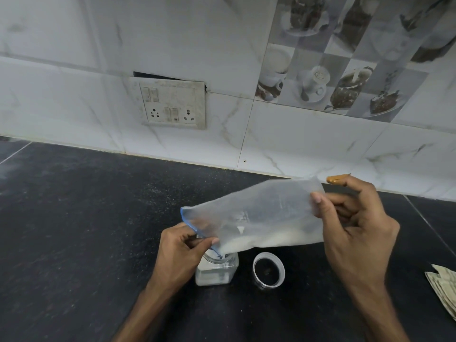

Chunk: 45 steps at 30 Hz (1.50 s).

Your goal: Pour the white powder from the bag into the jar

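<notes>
Mid-pour: left hand [183, 245] pinching bag [256, 218] mouth over jar [217, 270], right hand [350, 218] gripping its raised bottom. Next, probably tilting steeper, shaking powder [259, 240] down.

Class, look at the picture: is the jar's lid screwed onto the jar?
No: the lid lies on the black countertop beside the open jar.
</notes>
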Each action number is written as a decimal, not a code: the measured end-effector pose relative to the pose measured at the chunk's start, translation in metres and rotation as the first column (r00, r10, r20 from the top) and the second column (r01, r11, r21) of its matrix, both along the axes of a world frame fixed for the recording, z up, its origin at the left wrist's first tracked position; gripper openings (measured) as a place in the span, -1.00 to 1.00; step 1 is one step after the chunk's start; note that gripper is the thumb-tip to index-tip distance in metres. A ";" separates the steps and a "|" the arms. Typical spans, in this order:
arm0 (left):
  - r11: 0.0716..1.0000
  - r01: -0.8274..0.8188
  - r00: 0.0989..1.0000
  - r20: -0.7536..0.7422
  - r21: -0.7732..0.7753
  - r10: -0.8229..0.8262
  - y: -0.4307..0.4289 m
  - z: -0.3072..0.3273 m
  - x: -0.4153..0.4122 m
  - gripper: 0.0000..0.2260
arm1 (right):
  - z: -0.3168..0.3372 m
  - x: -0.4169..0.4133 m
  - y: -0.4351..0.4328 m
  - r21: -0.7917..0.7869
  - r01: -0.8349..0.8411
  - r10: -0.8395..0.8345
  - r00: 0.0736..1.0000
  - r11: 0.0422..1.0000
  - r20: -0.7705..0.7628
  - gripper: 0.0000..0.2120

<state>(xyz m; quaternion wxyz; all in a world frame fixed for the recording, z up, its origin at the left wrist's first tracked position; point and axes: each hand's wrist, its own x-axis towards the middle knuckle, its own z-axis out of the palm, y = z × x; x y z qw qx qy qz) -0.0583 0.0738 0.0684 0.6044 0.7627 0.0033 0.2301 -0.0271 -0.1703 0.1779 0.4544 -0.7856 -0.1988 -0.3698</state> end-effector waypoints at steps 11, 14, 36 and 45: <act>1.000 -0.021 1.000 -0.009 0.006 0.021 0.001 0.000 0.000 -0.45 | 0.001 0.008 -0.019 -0.008 -0.091 0.085 0.960 0.996 -0.268 -0.77; 1.000 -0.030 0.999 -0.012 0.010 0.030 0.001 -0.003 0.001 -0.49 | -0.001 0.006 -0.019 -0.115 -0.075 0.038 0.956 0.990 -0.292 -0.91; 0.999 -0.035 0.998 -0.056 0.004 0.036 0.004 -0.003 0.003 -0.59 | -0.007 0.004 -0.004 0.006 -0.037 0.037 0.990 0.999 -0.136 -0.79; 1.000 -0.028 0.998 -0.050 0.003 0.028 0.005 0.000 0.003 -0.57 | -0.006 0.003 -0.003 -0.007 -0.031 0.030 0.992 1.000 -0.122 -0.79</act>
